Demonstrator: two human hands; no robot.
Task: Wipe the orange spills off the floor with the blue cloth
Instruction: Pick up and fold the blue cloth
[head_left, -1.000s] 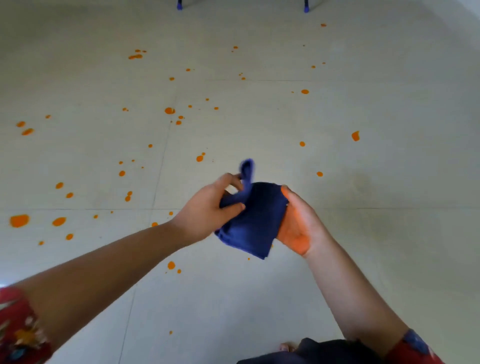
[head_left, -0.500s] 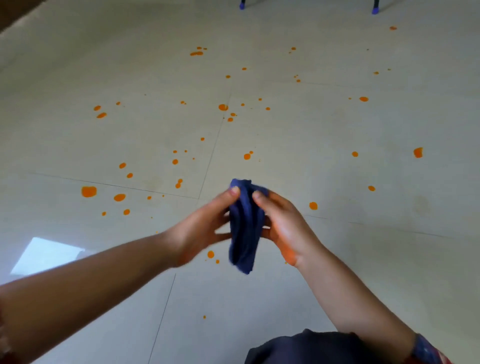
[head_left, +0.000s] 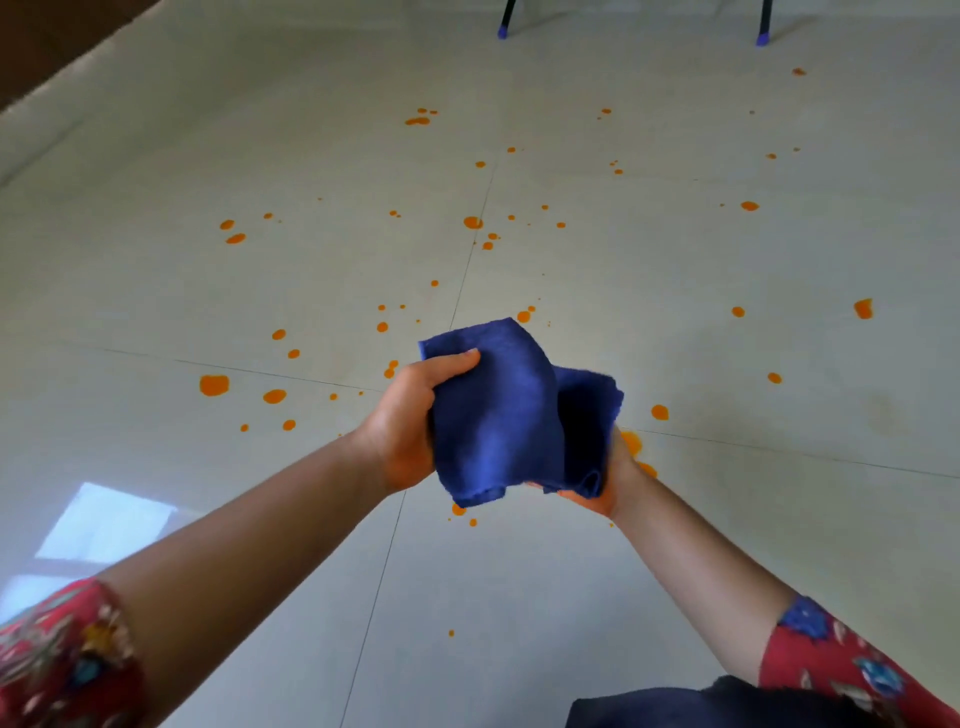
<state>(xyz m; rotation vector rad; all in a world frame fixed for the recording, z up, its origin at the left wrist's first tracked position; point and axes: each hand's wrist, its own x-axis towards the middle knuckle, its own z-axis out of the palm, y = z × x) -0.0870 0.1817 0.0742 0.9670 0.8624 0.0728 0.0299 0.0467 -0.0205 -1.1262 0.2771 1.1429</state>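
A folded blue cloth (head_left: 498, 410) is held in the air in front of me, above the floor. My left hand (head_left: 410, 421) grips its left side, thumb over the top edge. My right hand (head_left: 618, 478) is mostly hidden behind and under the cloth and holds its lower right part; its palm is stained orange. Several orange spills dot the pale tiled floor: a large blob (head_left: 214, 385) at left, one (head_left: 472, 222) further ahead, one (head_left: 660, 412) just right of the cloth, and one (head_left: 863, 308) at far right.
Two dark chair legs with blue caps (head_left: 502, 32) (head_left: 762, 39) stand at the far edge. A brown surface (head_left: 47, 41) fills the top left corner. A bright window reflection (head_left: 104, 525) lies on the floor at left. Dark clothing (head_left: 675, 709) shows at the bottom.
The cloth, pinched narrow between both hands half a second ago, is now spread wider, my left hand gripping its left side and my right hand beneath it. The view has shifted forward and left.
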